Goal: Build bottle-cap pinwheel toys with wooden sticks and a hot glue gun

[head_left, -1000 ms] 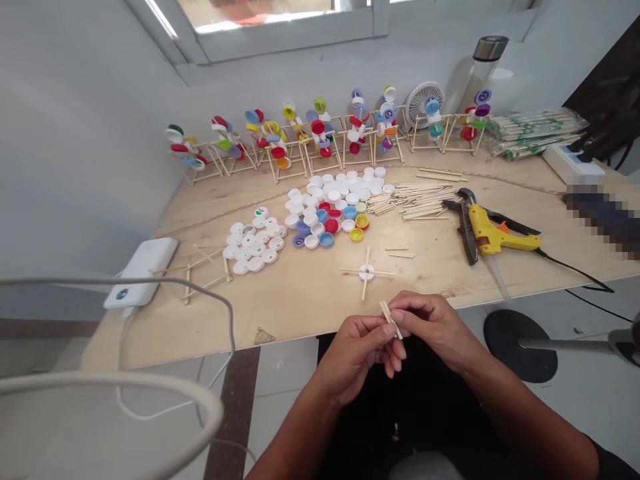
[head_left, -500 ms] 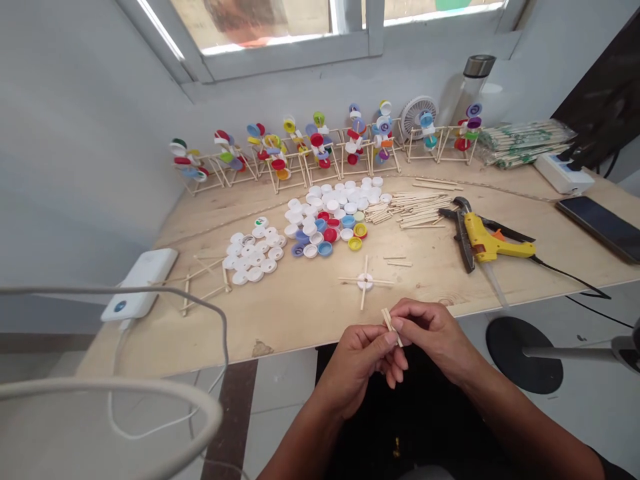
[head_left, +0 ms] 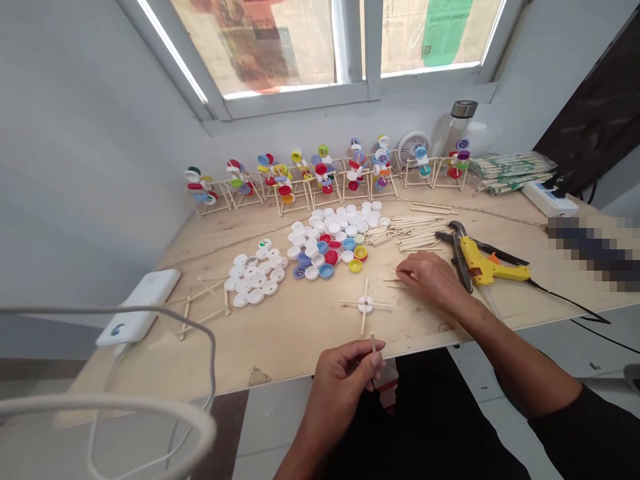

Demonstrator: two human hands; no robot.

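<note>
Pale wooden stick [head_left: 373,350], thin as a skewer, pinched upright in the left hand [head_left: 340,380] at six o'clock, fingers clenched round it! Right hand [head_left: 430,280] curls over short wooden sticks [head_left: 393,281] at three o'clock; whether it has closed on one, can't tell. Between them, a flat cross of sticks around a white bottle cap [head_left: 365,305] lies on the plywood bench [head_left: 260,360]. Finished so far: a row of stick frames strung with coloured caps [head_left: 325,177] at twelve o'clock. Still loose: heaped plastic caps [head_left: 325,240] at eleven o'clock.
</note>
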